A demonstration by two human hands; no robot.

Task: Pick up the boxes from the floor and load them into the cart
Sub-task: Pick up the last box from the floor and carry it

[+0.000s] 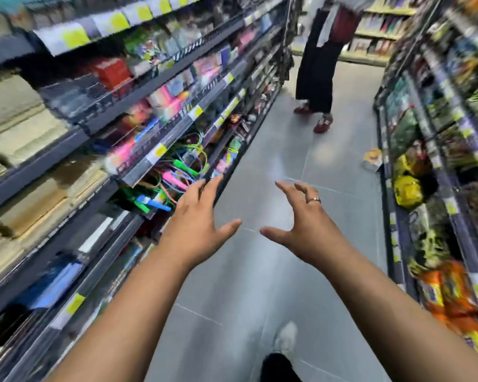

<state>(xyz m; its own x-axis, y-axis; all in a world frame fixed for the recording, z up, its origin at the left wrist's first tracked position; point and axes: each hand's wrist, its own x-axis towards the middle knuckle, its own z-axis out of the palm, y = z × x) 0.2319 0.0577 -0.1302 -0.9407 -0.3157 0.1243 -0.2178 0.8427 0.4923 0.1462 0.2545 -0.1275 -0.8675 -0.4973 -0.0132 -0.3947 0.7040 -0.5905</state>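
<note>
I held my left hand [196, 227] and right hand [307, 230] out over the floor [260, 285]. Both hands' fingers [287, 188] were spread wide, touching nothing. A box [372, 159] lay far ahead.

You have two bare hands in view, a left hand [196, 216] and a right hand [305, 219]; one ring [314, 200]; one box [372, 160] on the floor; one other person [319, 64]; two runs of shelving, left shelving [100, 133] and right shelving [439, 133].
</note>
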